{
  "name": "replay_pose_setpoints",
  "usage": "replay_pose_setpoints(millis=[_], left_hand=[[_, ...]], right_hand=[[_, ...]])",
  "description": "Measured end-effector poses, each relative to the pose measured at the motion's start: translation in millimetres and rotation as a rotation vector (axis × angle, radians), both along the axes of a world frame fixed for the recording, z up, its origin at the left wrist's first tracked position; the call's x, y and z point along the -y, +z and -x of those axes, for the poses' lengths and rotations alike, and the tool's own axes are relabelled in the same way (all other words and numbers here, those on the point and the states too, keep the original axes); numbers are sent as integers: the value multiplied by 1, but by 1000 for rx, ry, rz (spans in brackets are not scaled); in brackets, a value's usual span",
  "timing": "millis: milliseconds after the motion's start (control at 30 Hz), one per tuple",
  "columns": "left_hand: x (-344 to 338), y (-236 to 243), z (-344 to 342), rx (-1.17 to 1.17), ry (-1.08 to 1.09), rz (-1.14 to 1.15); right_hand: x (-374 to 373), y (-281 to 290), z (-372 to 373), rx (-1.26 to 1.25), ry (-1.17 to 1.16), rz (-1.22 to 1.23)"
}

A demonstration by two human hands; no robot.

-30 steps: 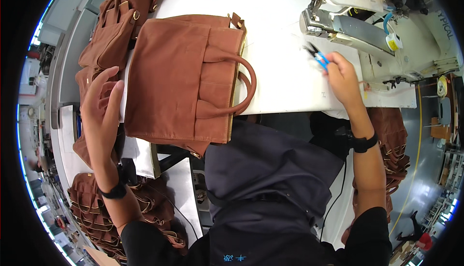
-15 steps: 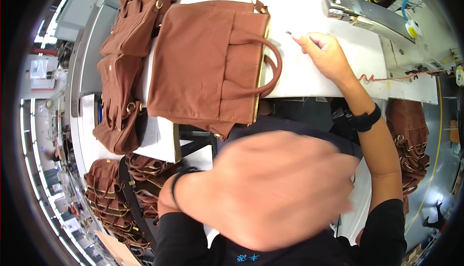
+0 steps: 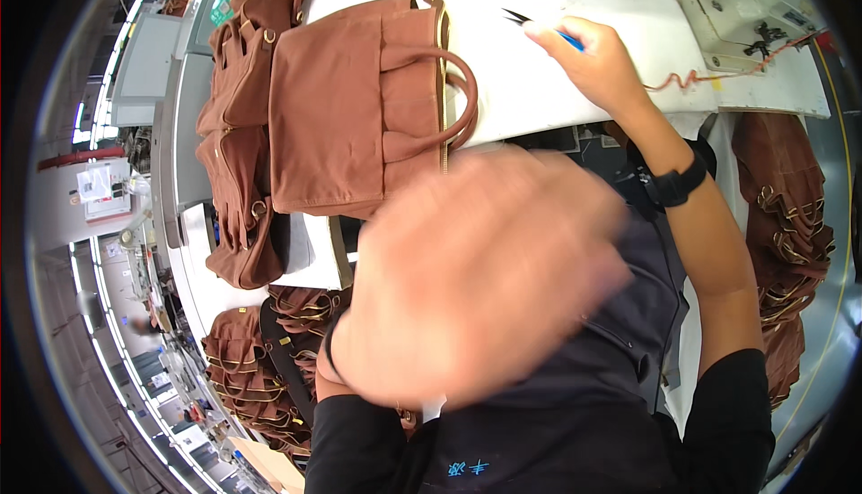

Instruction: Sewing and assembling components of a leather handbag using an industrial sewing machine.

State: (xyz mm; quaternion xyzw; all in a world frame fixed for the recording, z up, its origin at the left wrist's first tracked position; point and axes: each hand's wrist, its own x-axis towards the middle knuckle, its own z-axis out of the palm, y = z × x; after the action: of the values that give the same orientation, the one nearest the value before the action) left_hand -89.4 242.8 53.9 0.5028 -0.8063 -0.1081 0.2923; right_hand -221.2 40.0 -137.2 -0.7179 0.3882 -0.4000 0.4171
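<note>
My right hand [image 3: 597,58] is closed around thread snips [image 3: 572,40] with a blue handle; their two thin dark points stick out past my thumb, slightly apart, above the white tabletop. Close to the camera and smeared by motion, my left hand [image 3: 485,269] shows its back, so its fingers cannot be read. Behind it a brown fabric handbag [image 3: 332,103] lies flat on the table, its two rounded handles and gold zipper edge facing right. My left hand covers the bag's lower right corner in the picture.
More brown bags [image 3: 238,85] line the table's left side. Stacks of brown bags stand low at left [image 3: 247,368] and at right [image 3: 781,216]. A sewing machine [image 3: 718,18] occupies the upper right of the white table [image 3: 530,81], with a coiled orange cord [image 3: 687,79] beside it.
My view has shifted, and the bag appears further left. The left hand has moved up in the picture, over the bag's corner. More of the snips, including the blue handle, now shows.
</note>
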Motion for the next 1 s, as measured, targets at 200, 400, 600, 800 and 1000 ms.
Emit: replay_pose_setpoints(millis=[200, 400, 600, 800, 1000], left_hand=[[44, -122, -44, 437, 505, -175], [32, -134, -55, 267, 497, -246], [3, -65, -89, -395, 484, -209], [-19, 18, -129, -644, 587, -88], [-40, 40, -129, -1016, 305, -204]], right_hand=[[1, -12, 29, 97, -54, -4], [-1, -24, 22, 109, -152, -62], [1, -31, 20, 239, -90, -59], [-3, -20, 18, 227, -91, -20], [-70, 34, -8, 309, 15, -43]])
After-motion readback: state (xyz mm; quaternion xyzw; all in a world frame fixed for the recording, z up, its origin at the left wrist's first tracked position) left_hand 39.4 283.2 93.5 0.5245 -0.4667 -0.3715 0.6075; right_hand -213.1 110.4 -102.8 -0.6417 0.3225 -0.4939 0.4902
